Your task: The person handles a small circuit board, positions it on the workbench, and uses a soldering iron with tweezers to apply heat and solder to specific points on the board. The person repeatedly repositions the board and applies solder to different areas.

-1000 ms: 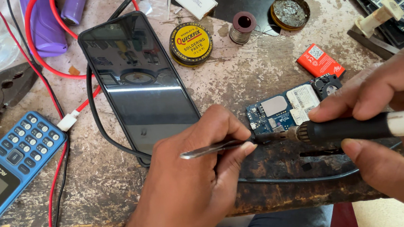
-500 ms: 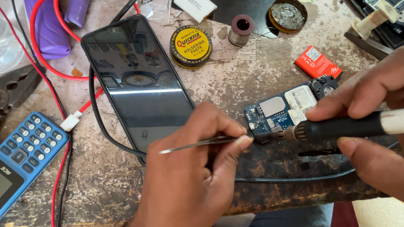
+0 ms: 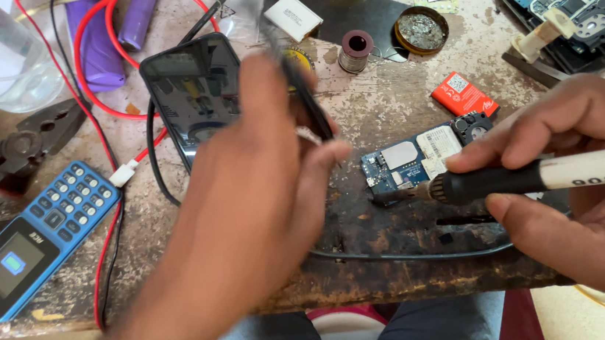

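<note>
Worn and stained, the tabletop (image 3: 385, 103) carries a small blue circuit board (image 3: 409, 161) near its front edge. Right hand (image 3: 578, 188) is clamped on a soldering iron (image 3: 540, 175), its tip at the board's lower edge; a steady, brief touch seems best. Left hand (image 3: 260, 189), blurred, pinches tweezers (image 3: 307, 99) above a dark phone (image 3: 191, 92). One round tin (image 3: 421, 30) behind holds grey residue.
</note>
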